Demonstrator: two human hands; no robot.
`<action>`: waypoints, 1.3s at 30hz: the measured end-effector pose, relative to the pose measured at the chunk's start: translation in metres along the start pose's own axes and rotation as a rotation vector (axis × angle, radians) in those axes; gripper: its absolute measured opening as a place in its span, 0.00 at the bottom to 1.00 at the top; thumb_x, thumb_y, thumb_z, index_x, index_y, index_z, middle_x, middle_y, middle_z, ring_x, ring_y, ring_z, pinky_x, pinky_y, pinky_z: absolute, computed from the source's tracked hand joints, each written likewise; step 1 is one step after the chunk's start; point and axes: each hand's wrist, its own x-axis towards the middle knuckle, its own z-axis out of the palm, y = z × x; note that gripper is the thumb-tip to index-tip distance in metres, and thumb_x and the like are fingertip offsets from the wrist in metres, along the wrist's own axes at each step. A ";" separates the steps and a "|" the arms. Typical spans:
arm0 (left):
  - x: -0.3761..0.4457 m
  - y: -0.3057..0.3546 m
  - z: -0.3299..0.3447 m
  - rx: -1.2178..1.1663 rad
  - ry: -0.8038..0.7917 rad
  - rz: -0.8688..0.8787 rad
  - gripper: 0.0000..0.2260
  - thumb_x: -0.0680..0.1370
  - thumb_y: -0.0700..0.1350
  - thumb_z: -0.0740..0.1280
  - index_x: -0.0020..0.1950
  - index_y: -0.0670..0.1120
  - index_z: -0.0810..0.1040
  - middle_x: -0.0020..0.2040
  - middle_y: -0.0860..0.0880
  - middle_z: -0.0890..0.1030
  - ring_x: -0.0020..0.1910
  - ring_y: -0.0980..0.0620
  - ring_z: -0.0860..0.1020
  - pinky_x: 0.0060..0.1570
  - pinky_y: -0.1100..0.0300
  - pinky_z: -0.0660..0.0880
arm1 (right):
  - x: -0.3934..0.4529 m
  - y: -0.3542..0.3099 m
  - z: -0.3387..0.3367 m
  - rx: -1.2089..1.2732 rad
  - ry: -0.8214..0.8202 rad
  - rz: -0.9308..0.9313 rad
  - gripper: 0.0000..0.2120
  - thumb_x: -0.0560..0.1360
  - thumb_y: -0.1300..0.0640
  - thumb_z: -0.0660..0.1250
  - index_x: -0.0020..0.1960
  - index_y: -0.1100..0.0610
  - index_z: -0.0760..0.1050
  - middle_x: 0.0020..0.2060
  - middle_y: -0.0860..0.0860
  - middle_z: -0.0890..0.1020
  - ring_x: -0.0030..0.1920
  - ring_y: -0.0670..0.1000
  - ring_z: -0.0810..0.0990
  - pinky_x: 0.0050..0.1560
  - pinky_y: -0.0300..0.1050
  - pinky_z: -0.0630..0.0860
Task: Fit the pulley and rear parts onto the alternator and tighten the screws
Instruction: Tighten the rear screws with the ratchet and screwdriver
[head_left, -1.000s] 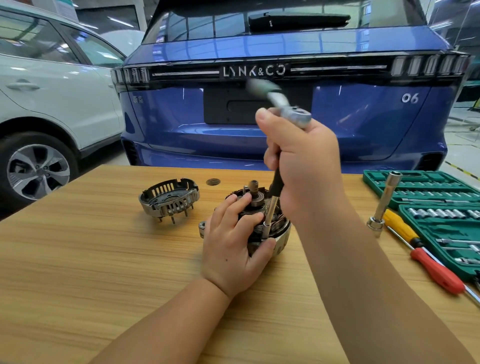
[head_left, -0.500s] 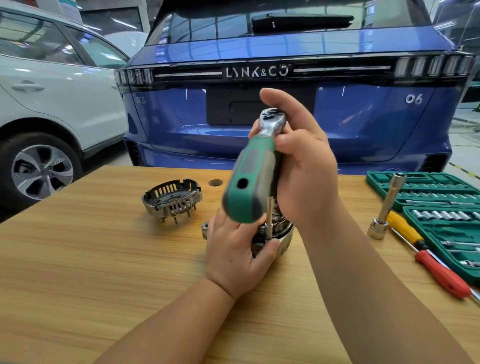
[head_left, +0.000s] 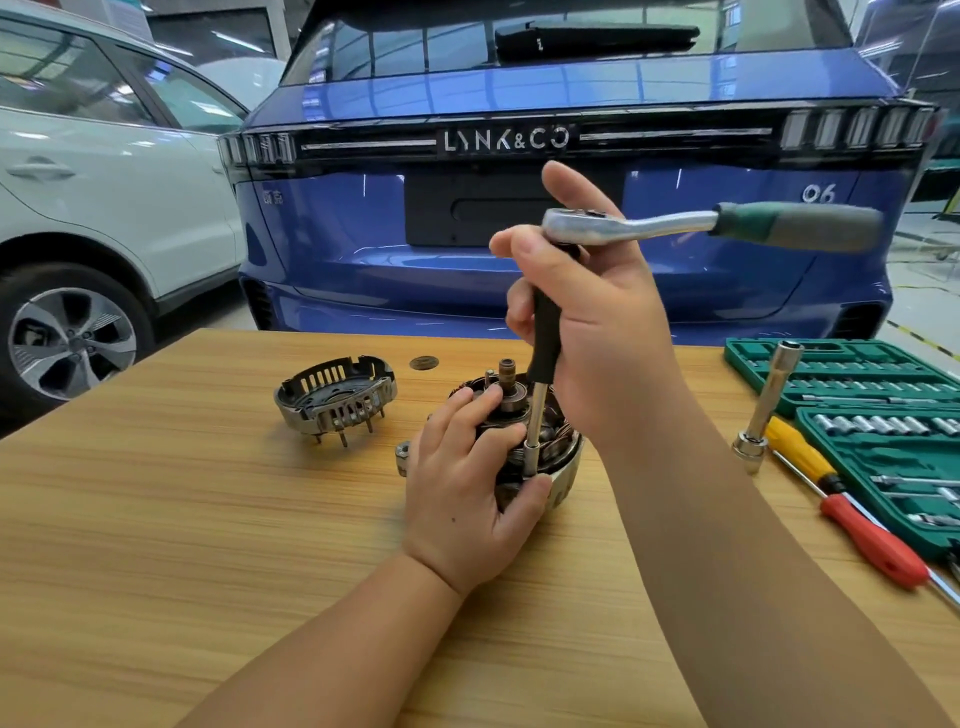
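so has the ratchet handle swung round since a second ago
Yes. The ratchet handle pointed toward the person half a second ago; now it points right, over the green socket case.

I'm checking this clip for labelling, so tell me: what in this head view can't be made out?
- Screw under the socket: hidden by the socket itself and the left hand.
- Near side of the alternator: covered by the left hand.
- Ratchet extension grip: partly hidden inside the right hand.
- Socket set case: cut off by the right edge.
- Socket sizes: too small to read.
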 end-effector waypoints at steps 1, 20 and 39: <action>0.000 0.000 0.000 -0.002 0.010 0.009 0.20 0.74 0.57 0.64 0.54 0.44 0.83 0.68 0.44 0.77 0.73 0.40 0.68 0.65 0.38 0.69 | -0.001 0.001 0.001 -0.006 -0.033 -0.052 0.16 0.80 0.67 0.65 0.63 0.51 0.73 0.41 0.58 0.78 0.33 0.51 0.71 0.39 0.44 0.72; 0.000 -0.002 -0.003 -0.017 -0.071 -0.024 0.22 0.74 0.61 0.64 0.58 0.48 0.82 0.72 0.47 0.73 0.75 0.44 0.64 0.68 0.37 0.66 | 0.004 0.002 -0.002 -0.025 0.034 0.031 0.08 0.77 0.53 0.71 0.50 0.57 0.76 0.29 0.45 0.75 0.28 0.46 0.69 0.29 0.37 0.68; 0.000 -0.001 -0.006 -0.058 -0.076 -0.032 0.20 0.75 0.59 0.62 0.54 0.47 0.83 0.70 0.46 0.75 0.75 0.43 0.65 0.66 0.35 0.66 | 0.003 0.003 0.001 0.119 -0.336 -0.029 0.25 0.69 0.55 0.72 0.65 0.56 0.71 0.36 0.55 0.76 0.32 0.54 0.70 0.35 0.45 0.70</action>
